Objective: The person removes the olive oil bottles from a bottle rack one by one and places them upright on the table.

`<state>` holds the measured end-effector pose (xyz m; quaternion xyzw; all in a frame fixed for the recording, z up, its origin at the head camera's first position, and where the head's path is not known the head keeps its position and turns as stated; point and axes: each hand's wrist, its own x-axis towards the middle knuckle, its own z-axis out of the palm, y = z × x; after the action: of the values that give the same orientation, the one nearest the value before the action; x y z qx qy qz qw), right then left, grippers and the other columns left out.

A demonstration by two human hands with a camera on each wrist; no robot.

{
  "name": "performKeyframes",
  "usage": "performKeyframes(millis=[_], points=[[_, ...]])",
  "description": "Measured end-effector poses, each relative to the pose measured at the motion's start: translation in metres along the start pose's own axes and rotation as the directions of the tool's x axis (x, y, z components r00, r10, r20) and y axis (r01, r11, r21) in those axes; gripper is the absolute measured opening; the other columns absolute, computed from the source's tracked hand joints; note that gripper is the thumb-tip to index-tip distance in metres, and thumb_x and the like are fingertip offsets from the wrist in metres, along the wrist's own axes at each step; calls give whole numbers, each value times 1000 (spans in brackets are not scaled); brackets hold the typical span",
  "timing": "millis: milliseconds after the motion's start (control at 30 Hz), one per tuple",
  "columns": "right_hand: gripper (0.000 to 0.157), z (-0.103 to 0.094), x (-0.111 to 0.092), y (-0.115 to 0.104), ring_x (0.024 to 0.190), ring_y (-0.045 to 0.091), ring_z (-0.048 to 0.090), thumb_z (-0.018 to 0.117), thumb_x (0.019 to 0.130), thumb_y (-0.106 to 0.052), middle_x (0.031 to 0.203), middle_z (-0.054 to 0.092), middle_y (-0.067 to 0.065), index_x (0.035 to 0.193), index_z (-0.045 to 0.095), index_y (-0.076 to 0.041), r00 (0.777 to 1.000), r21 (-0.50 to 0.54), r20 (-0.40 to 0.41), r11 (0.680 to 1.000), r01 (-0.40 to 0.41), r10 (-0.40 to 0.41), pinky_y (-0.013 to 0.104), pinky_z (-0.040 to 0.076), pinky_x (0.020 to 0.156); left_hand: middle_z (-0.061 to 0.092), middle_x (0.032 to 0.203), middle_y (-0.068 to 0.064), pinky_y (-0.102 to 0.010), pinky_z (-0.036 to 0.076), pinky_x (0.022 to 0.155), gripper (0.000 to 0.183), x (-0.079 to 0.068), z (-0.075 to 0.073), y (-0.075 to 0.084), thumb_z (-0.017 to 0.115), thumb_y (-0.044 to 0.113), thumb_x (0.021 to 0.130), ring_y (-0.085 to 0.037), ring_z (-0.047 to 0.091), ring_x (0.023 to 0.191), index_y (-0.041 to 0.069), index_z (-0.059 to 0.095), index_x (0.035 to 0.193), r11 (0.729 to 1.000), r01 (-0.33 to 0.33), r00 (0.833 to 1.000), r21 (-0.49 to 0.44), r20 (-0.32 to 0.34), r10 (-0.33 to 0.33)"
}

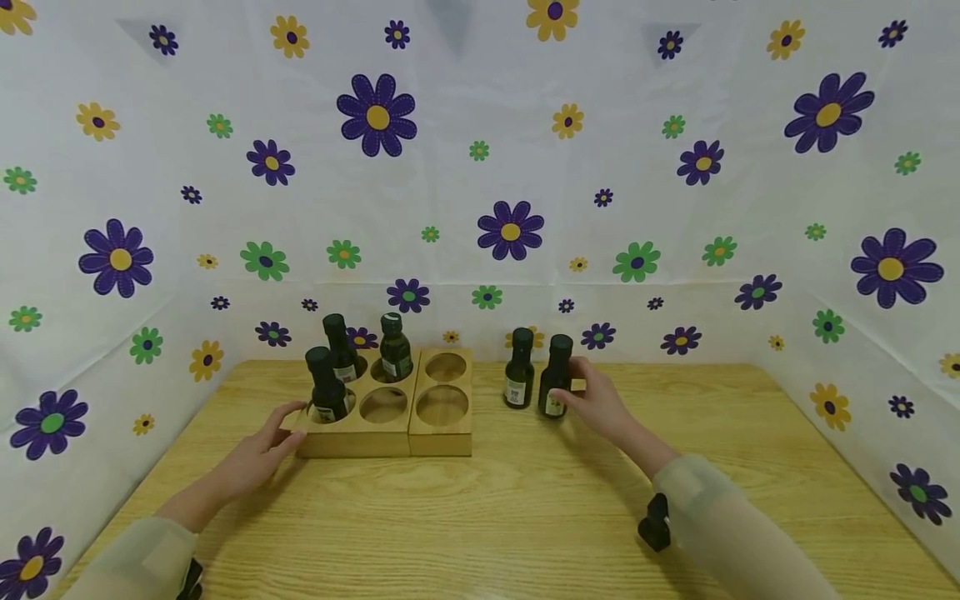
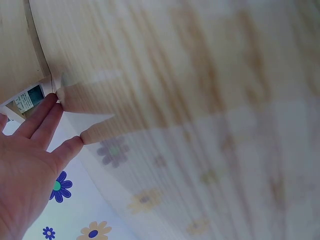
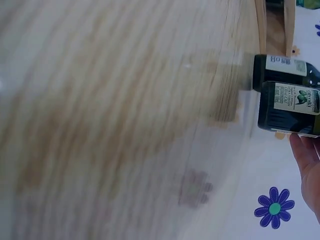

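Observation:
My right hand (image 1: 600, 406) grips a small dark olive oil bottle (image 1: 556, 375) from its right side, thumb in front and fingers behind. The bottle is upright; whether its base touches the table I cannot tell. Its printed label faces the right wrist view, where part of the hand (image 3: 311, 175) shows. Close on its left stands a second dark bottle (image 1: 518, 371). At the left end of a wooden bottle rack (image 1: 360, 446), my left hand (image 1: 258, 454) rests its extended fingers against the corner. Three dark bottles stand in the rack: front left (image 1: 326, 387), back left (image 1: 341, 350) and back right (image 1: 394, 350).
A narrower wooden block (image 1: 441, 443) with two round holes adjoins the rack's right side. The wood-grain table (image 1: 480, 525) ends at a white flowered cloth (image 1: 450, 183) hung behind and on both sides.

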<state>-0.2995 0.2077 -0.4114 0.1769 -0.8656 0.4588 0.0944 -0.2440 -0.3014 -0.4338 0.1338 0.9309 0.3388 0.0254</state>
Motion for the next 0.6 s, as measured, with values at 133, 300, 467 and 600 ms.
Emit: performKeyframes(millis=[133, 300, 467, 600], points=[[47, 0, 4, 5, 113, 39, 54, 69, 91, -7, 118, 58, 26, 129, 45, 7, 999, -29, -22, 999, -35, 34, 46, 51, 87, 53, 127, -35, -63, 40, 90, 55, 0, 0, 0, 42, 38, 105, -51, 53, 113, 14, 20, 149, 1000, 4, 1000, 0, 3, -4], [48, 0, 9, 9, 113, 39, 54, 69, 91, -8, 119, 58, 26, 130, 45, 7, 997, -51, -46, 997, -63, 61, 48, 50, 88, 53, 126, -36, -64, 39, 91, 55, -1, 0, 1, 42, 38, 105, -52, 52, 114, 13, 20, 149, 1000, 4, 1000, -3, -1, -4], [49, 1, 13, 12, 113, 40, 54, 69, 91, -9, 120, 58, 27, 131, 45, 7, 996, -63, -57, 995, -72, 69, 49, 49, 89, 52, 127, -37, -64, 39, 92, 54, 0, 1, -1, 42, 38, 105, -52, 52, 115, 13, 21, 149, 1000, 0, 1000, -2, -7, -1], [49, 2, 15, 14, 112, 40, 55, 69, 91, -8, 119, 58, 27, 130, 45, 8, 997, -62, -55, 996, -64, 60, 50, 49, 88, 53, 127, -36, -64, 39, 92, 55, 1, 1, -2, 42, 38, 105, -52, 52, 114, 13, 21, 149, 1000, 1, 1000, 2, -8, -1]])
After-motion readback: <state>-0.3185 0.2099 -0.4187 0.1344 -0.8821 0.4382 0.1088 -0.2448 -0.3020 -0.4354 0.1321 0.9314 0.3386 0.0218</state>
